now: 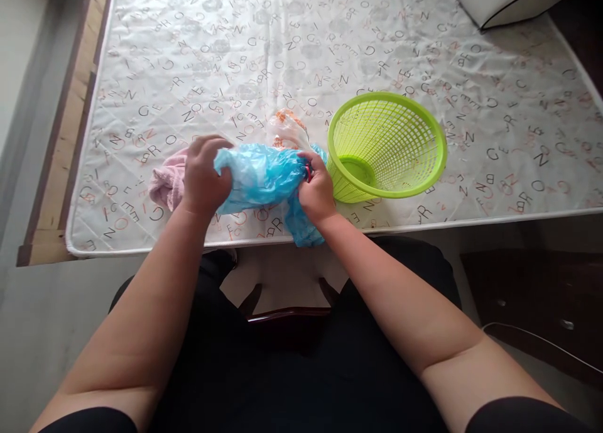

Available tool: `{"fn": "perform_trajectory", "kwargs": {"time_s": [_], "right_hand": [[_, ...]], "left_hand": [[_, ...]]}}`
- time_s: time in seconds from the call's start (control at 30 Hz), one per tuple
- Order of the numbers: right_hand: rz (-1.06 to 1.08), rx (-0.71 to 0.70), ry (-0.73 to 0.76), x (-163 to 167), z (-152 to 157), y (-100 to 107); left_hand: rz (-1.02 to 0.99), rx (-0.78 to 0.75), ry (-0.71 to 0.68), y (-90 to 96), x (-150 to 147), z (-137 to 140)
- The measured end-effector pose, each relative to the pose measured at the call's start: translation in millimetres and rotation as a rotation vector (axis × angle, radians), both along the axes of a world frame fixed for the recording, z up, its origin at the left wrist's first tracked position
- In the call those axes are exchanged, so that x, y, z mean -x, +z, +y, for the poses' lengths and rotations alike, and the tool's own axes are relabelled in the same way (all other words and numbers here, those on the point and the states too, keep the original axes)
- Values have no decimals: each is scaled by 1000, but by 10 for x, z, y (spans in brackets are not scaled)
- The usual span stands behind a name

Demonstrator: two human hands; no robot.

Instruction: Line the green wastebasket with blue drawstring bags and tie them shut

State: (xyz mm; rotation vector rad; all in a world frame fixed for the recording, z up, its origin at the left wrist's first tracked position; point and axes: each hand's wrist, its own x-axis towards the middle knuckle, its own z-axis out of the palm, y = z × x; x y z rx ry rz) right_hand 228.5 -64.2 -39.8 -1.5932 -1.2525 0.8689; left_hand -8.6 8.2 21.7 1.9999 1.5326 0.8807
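Note:
A crumpled blue plastic bag (264, 172) stretches sideways between my hands, near the mattress's front edge. My left hand (205, 175) curls around its left end, with the thumb over the near side and the fingers bent over the top. My right hand (318, 188) is closed on the gathered right end. A small red piece (309, 171) shows at those fingers; its kind is unclear. More blue plastic (304, 222) hangs below that hand. A pink cloth (168, 180) lies bunched beside my left hand. Behind the bag sits a clear plastic bag with orange print (288, 128).
A lime-green mesh basket (387, 191) stands tilted just right of my right hand. The letter-print mattress (226, 56) spreads out ahead, with a wooden bed rail (78, 119) along its left. A white case with black piping (513, 2) is at the far right.

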Motion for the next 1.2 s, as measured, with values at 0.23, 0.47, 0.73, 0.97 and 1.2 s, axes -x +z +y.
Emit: {"fn": "perform_trajectory", "kwargs": {"time_s": [0.23, 0.47, 0.73, 0.97, 1.2], "right_hand": [[44, -74, 91, 46, -66, 67], [133, -185, 379, 111, -119, 66], [67, -58, 162, -29, -82, 129], [-7, 3, 190, 4, -84, 53], [-16, -126, 134, -16, -28, -34]], "left_hand": [[-273, 706, -377, -190, -342, -150], [-454, 799, -242, -411, -434, -77], [-683, 688, -186, -430, -438, -76], [-662, 750, -180, -499, -448, -99], [-681, 677, -161, -498, -434, -52]]}}
